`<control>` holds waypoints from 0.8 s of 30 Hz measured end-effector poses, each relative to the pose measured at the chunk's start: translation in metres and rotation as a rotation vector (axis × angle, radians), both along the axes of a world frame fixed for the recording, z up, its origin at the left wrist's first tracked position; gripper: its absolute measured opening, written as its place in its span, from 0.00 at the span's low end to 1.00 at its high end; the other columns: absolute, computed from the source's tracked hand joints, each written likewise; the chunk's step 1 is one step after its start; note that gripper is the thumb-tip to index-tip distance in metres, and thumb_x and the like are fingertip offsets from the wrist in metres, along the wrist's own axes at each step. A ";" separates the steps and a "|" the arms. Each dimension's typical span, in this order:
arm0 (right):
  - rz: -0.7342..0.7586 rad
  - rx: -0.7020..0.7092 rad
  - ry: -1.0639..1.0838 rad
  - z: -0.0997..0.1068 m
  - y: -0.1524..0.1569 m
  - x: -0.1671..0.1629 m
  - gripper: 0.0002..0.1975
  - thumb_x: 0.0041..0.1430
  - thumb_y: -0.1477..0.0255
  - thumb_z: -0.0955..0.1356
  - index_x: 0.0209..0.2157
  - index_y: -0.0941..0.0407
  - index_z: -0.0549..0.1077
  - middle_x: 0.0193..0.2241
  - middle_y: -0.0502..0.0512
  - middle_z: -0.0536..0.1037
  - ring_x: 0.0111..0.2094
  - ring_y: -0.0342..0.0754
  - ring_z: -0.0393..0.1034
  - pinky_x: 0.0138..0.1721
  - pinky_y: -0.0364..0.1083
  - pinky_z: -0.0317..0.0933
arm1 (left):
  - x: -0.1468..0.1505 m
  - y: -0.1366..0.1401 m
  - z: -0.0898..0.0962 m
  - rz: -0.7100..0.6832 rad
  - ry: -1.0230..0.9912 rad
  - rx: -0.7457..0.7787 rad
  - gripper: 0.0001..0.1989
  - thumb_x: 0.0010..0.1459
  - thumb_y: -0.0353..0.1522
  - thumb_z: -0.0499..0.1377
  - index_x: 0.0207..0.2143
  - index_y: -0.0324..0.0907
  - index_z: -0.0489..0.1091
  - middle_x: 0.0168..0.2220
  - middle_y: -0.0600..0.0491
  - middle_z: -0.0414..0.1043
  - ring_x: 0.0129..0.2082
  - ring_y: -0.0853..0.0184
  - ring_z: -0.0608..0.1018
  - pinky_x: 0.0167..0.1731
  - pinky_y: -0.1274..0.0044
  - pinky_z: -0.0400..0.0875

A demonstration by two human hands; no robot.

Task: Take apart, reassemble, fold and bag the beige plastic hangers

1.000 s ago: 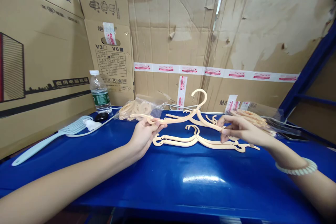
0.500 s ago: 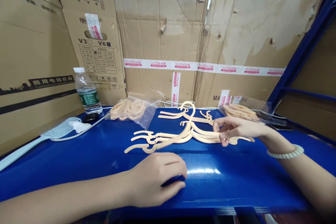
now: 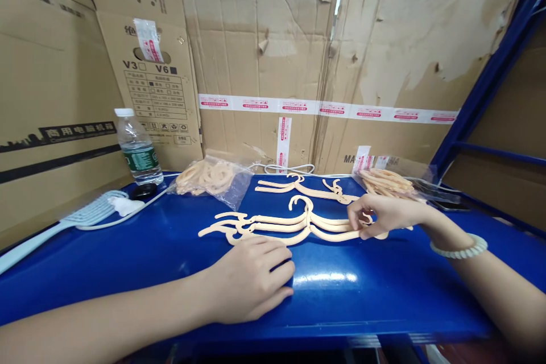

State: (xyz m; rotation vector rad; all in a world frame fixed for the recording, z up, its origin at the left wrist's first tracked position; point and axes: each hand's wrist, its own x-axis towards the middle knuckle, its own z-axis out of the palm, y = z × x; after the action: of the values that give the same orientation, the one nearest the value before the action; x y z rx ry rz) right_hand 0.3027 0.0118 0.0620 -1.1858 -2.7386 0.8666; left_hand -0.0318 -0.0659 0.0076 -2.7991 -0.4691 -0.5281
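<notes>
1. Pinches w/ bare R hand (image 3: 377, 216) the R arm of the nearest peach-coloured, curved plastic hanger (image 3: 333, 237); has grip closed there btwn thumb & fingers.
2. Wears on R wrist a bracelet of pale round beads (image 3: 460, 248).
3. Has bare L hand (image 3: 249, 280) back-up, just in front of same hanger's L arm, hiding pt of it; leaves grip loose, w/ fingers half-bent & nothing seen in them. Can't tell if fingertips touch hanger.
4. Shows that hanger lying mid-table, on glossy blue table (image 3: 367, 301), w/ two matching peach plastic hangers (image 3: 281, 220) lined up right behind, close together, hooks bunched nr centre.
5. Shows farther back more peach plastic hangers (image 3: 318, 190), running partly behind R hand; can't tell exact no.
6. Has at back L a clear plastic bag of peach curved pcs (image 3: 213, 176); at back R, beyond R hand, a 2nd clear bag w/ similar peach pcs (image 3: 386, 181).
7. Has far L a clear plastic bottle w/ white cap & green label (image 3: 140, 153), upright; just in front of it, a small black round object (image 3: 144, 191).
8. Shows nr L edge a pale blue plastic brush (image 3: 85, 211) w/ white crumpled item (image 3: 125, 205) at its head, plus white cable (image 3: 136, 215) alongside.
9. Has brown cardboard panels (image 3: 256, 51) standing behind all, w/ white-&-red printed tape (image 3: 256, 103) across.
</notes>
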 end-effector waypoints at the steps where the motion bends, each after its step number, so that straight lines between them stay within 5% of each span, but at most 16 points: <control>1: -0.001 0.006 -0.012 -0.001 0.001 0.001 0.11 0.50 0.65 0.72 0.29 0.59 0.76 0.26 0.52 0.76 0.29 0.47 0.67 0.32 0.45 0.59 | 0.000 0.000 0.000 0.010 0.003 -0.014 0.11 0.64 0.34 0.51 0.42 0.38 0.70 0.42 0.45 0.76 0.42 0.57 0.78 0.44 0.66 0.74; 16: -0.135 0.127 -0.101 0.000 0.005 0.010 0.08 0.51 0.67 0.69 0.29 0.57 0.72 0.24 0.51 0.73 0.26 0.46 0.66 0.25 0.42 0.56 | -0.002 0.002 0.000 0.079 0.017 -0.120 0.14 0.64 0.37 0.53 0.47 0.38 0.69 0.51 0.43 0.72 0.50 0.53 0.74 0.48 0.61 0.71; 20: -0.201 0.227 -0.090 0.005 0.009 0.022 0.11 0.54 0.64 0.67 0.34 0.56 0.71 0.24 0.49 0.71 0.25 0.45 0.66 0.26 0.42 0.56 | -0.002 0.002 0.000 0.077 0.011 -0.120 0.13 0.64 0.36 0.52 0.47 0.40 0.69 0.51 0.45 0.73 0.50 0.54 0.74 0.48 0.62 0.71; 24: -0.181 0.132 -0.135 0.007 0.006 0.023 0.21 0.51 0.59 0.70 0.42 0.57 0.70 0.25 0.49 0.71 0.26 0.46 0.66 0.26 0.43 0.57 | -0.001 0.002 0.000 0.072 -0.012 -0.103 0.13 0.64 0.36 0.53 0.46 0.40 0.69 0.50 0.46 0.73 0.49 0.54 0.75 0.47 0.63 0.71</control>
State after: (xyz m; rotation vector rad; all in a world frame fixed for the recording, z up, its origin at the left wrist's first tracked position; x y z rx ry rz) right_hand 0.3256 0.0182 0.0691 -1.4866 -2.6841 0.5981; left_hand -0.0331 -0.0640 0.0081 -2.8649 -0.6137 -0.5200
